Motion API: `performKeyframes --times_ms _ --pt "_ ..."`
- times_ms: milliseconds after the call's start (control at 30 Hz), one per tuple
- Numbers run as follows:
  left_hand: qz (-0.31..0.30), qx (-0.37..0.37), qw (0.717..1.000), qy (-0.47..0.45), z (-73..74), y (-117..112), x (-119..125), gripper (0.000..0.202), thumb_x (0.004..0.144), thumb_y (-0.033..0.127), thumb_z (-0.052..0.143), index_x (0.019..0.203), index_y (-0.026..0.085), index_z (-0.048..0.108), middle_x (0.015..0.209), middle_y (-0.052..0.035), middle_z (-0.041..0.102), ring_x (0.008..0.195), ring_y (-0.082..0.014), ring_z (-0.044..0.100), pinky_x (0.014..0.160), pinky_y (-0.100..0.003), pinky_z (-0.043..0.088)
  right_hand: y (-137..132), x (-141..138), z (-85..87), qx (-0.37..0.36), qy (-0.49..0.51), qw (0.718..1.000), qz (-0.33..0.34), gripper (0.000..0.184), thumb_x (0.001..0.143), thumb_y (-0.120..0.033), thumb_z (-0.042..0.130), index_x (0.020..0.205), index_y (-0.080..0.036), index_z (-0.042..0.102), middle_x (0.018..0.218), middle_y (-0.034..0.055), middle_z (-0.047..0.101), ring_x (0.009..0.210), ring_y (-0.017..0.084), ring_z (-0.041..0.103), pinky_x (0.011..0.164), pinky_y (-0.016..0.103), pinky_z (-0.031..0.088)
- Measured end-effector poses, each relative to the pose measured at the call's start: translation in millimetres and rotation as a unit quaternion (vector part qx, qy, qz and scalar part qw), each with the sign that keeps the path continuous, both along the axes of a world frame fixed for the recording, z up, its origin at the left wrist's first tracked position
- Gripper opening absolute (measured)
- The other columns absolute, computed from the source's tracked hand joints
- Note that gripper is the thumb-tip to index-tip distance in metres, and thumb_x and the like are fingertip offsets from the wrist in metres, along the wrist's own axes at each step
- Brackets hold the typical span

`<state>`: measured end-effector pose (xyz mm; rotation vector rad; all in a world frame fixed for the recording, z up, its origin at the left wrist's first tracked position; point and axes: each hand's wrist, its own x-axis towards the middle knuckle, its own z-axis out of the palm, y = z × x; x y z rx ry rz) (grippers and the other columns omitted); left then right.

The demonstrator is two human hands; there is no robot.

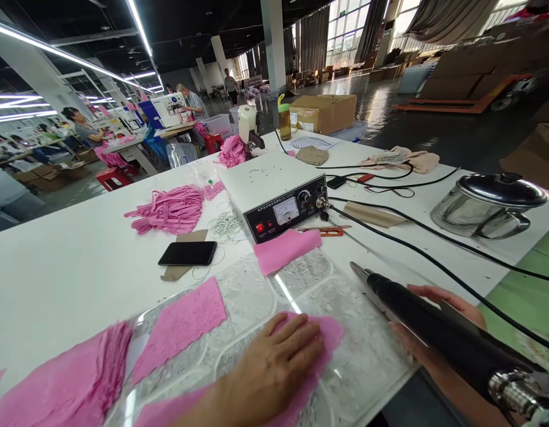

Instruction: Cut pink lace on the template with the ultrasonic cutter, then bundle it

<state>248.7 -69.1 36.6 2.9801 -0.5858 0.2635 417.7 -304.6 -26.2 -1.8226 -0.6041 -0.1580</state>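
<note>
"Two hands are in view; what is the left hand [274, 365] doing?"

"It lies palm down, fingers laid out flat rather than gripping, on a pink cloth piece [331, 333]. That piece rests on a clear sheet [367, 332] at the near side of the bench [79, 267]."

"And the right hand [417, 344]?"

"Its fingers are wrapped round a black tool [439, 335], the metal tip pointing toward the control box [283, 210]. Whether that tip touches anything, I cannot tell."

"What lies about them?"

"Another pink piece [185, 323] left of the hand, a pink strip [287, 250] just before the box, a pink stack [65, 382] farther left, and a phone [188, 254] beyond."
</note>
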Motion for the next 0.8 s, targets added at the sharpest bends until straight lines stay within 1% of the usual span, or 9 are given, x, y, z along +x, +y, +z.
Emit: performKeyframes --times_ms 100,233,367,433,533,600,667,733,800 --pt "-0.005 0.007 1.0 0.013 -2.9 -4 5 0.035 0.103 0.025 0.039 0.135 0.015 0.05 0.138 -0.0056 0.057 0.13 -0.0224 0.05 0.108 -0.04 0.04 19 -3 10.9 0.062 0.048 0.996 -0.05 0.065 0.068 -0.045 0.077 0.125 -0.03 0.049 0.117 0.011 0.06 0.102 0.038 0.062 0.085 0.059 0.054" --pt "-0.005 0.002 1.0 0.023 -5.1 -7 6 0.034 0.104 0.026 0.038 0.134 0.017 0.051 0.139 -0.0048 0.056 0.13 -0.0216 0.05 0.109 -0.04 0.039 28 -4 20.0 0.082 0.061 0.995 -0.021 0.052 0.07 -0.04 0.075 0.117 -0.029 0.056 0.114 0.01 0.061 0.107 0.038 0.06 0.097 0.065 0.045" --pt "0.002 -0.001 1.0 0.03 -6.3 -7 6 0.035 0.103 0.025 0.038 0.135 0.018 0.05 0.139 -0.0051 0.055 0.13 -0.0214 0.049 0.108 -0.04 0.038 29 -2 21.7 0.133 0.066 0.988 -0.03 0.06 0.075 -0.036 0.072 0.13 -0.032 0.047 0.126 0.0078 0.055 0.114 0.038 0.056 0.102 0.063 0.041" --pt "0.002 -0.001 1.0 0.029 -6.2 -8 5 0.034 0.103 0.024 0.039 0.134 0.017 0.051 0.139 -0.0057 0.055 0.129 -0.0212 0.049 0.108 -0.04 0.038 34 2 24.6 0.155 0.068 0.985 -0.044 0.063 0.077 -0.034 0.072 0.134 -0.034 0.044 0.125 0.0058 0.056 0.111 0.035 0.058 0.104 0.059 0.041" --pt "0.005 -0.004 1.0 0.024 -7.6 -9 5 0.034 0.102 0.025 0.04 0.134 0.018 0.051 0.137 -0.0057 0.056 0.128 -0.0205 0.05 0.107 -0.038 0.038 46 10 35.0 0.253 0.059 0.961 -0.094 0.046 0.077 -0.029 0.073 0.119 -0.031 0.055 0.108 0.0027 0.06 0.1 0.029 0.061 0.107 0.053 0.039" --pt "0.008 -0.008 1.0 0.015 -10.2 -10 5 0.034 0.102 0.025 0.042 0.134 0.018 0.051 0.136 -0.0064 0.057 0.127 -0.0204 0.05 0.106 -0.038 0.038 50 16 45.4 0.332 0.082 0.933 -0.116 0.032 0.079 -0.029 0.069 0.109 -0.031 0.06 0.1 0.0016 0.057 0.091 0.026 0.06 0.102 0.051 0.043" --pt "0.01 -0.012 1.0 0.004 -13.6 -11 5 0.033 0.101 0.025 0.042 0.132 0.018 0.052 0.134 -0.0075 0.058 0.127 -0.0209 0.05 0.106 -0.038 0.038 49 20 56.1 0.374 0.143 0.91 -0.113 0.018 0.083 -0.033 0.059 0.1 -0.03 0.063 0.098 0.0029 0.052 0.082 0.023 0.056 0.09 0.049 0.05" --pt "0.012 -0.017 1.0 0.001 -16.1 -12 6 0.033 0.101 0.024 0.042 0.132 0.017 0.051 0.133 -0.0079 0.059 0.127 -0.0213 0.049 0.106 -0.039 0.037 44 20 63.7 0.384 0.203 0.896 -0.089 0.017 0.086 -0.037 0.05 0.09 -0.029 0.064 0.096 0.0045 0.048 0.071 0.02 0.051 0.072 0.044 0.052" --pt "0.015 -0.023 1.0 -0.004 -17.1 -13 6 0.034 0.101 0.023 0.042 0.133 0.017 0.051 0.133 -0.0072 0.059 0.126 -0.0212 0.049 0.105 -0.04 0.037 38 16 66.0 0.391 0.24 0.887 -0.056 0.023 0.09 -0.04 0.044 0.083 -0.028 0.063 0.092 0.0043 0.045 0.065 0.018 0.045 0.056 0.038 0.047"
